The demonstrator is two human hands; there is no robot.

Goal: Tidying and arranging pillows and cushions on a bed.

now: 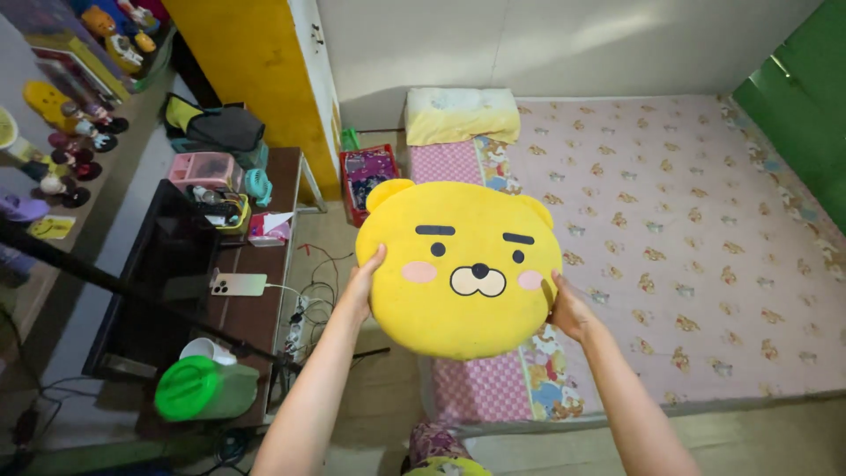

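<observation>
Bear-face cushion [460,269] gripped: left hand [359,289], right hand [568,310].

- The yellow cushion [460,269] is hiding most fingers of both hands.
- The picture's edge is cutting off the bed [705,220].
- The shelf figures [66,132] are blurring together.

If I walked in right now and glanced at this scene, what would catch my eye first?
Most striking is the round yellow bear-face cushion, held up in the middle of the view between the left hand and the right hand. Behind it to the right spreads a mattress with a pink bear-print sheet, a pale yellow pillow at its head. On the left, a dark desk carries a phone and a green-lidded jug.
</observation>
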